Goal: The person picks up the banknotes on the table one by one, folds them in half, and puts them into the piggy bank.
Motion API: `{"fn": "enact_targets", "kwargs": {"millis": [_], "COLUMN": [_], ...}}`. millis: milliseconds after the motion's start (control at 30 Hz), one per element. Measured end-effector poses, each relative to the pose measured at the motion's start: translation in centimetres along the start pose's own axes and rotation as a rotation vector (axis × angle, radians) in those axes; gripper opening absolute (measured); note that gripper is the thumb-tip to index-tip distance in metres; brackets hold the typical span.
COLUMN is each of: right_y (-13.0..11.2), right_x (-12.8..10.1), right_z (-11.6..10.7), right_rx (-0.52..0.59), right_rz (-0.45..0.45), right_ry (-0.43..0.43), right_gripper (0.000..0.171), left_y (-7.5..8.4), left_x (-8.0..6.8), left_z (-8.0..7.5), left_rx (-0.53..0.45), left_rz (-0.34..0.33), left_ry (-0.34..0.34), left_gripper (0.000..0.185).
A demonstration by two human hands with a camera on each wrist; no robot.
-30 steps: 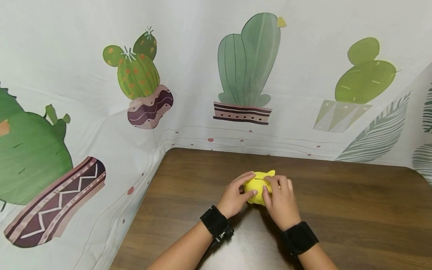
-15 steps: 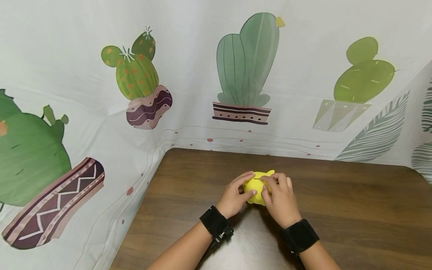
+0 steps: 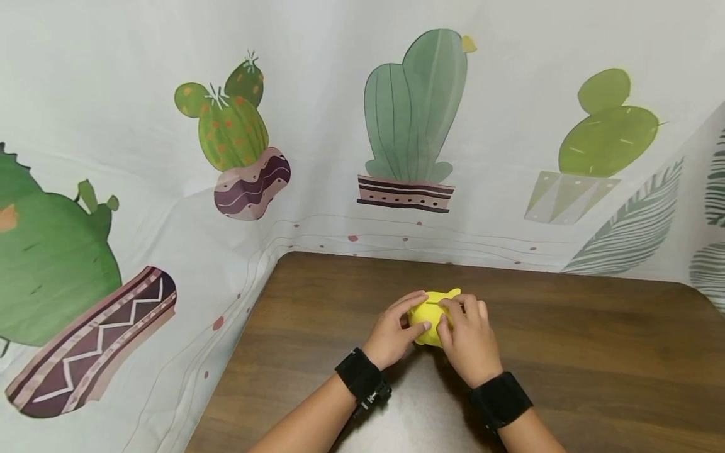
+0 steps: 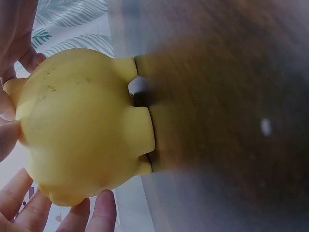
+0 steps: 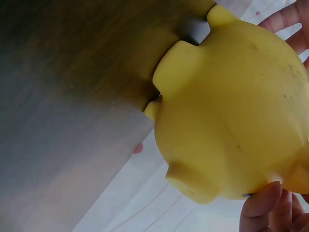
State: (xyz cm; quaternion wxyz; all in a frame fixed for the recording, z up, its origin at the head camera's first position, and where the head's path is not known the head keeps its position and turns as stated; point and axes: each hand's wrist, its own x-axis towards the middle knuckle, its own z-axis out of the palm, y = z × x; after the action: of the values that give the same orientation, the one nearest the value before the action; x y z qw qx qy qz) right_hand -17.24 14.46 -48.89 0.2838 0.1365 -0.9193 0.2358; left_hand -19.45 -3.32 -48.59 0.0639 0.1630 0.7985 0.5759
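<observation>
Sitting on the brown wooden desk (image 3: 566, 352), with a cactus-print cloth (image 3: 170, 94) hung up behind and to the left, is pretty much the whole scene, and the work in hand looks barely started. A yellow piggy bank (image 3: 428, 313) stands on its stubby feet near the middle of the desk, with a dark slot line running across its top in the head view. The person's left hand (image 3: 396, 327) wraps the left side of it, fingers curled over the back and thumb at the front. The right hand (image 3: 467, 336) is pressed up against the right side, its fingers (image 3: 453, 306) bunched right at the slot, looks like a pinch.

What's done: the bank is steadied between both hands. Anything actually going into the slot looks still to come, judging from this.

The hard part: whether those right fingers hold a coin or anything else can't be made out, it's just too small and covered. Both wrist views are blurry close-ups of the bank's belly (image 4: 82, 130) and feet (image 5: 181, 65), with only fingertips at the edges. Most of the bank's face is hidden by the hands.
</observation>
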Motion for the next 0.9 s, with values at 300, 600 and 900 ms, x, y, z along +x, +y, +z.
{"fn": "enact_targets", "kwargs": {"millis": [300,600,900], "right_y": [-0.42,-0.59,0.13], "right_x": [0.34,0.29,0.14], "right_z": [0.47,0.83,0.01], "right_rx": [-0.031,-0.015,0.042], "right_rz": [-0.004,0.028,0.041], "right_ry": [0.049,0.048,-0.003], "right_gripper": [0.017,0.015,0.020], "left_y": [-0.21,-0.15,-0.29], "left_x": [0.14,-0.04,0.47], "left_z": [-0.04,-0.23,-0.02], "left_rx": [-0.008,0.024,0.020], "left_rz": [-0.001,-0.001,0.029], "left_ry": [0.005,0.003,0.007], "left_gripper": [0.049,0.049,0.049]}}
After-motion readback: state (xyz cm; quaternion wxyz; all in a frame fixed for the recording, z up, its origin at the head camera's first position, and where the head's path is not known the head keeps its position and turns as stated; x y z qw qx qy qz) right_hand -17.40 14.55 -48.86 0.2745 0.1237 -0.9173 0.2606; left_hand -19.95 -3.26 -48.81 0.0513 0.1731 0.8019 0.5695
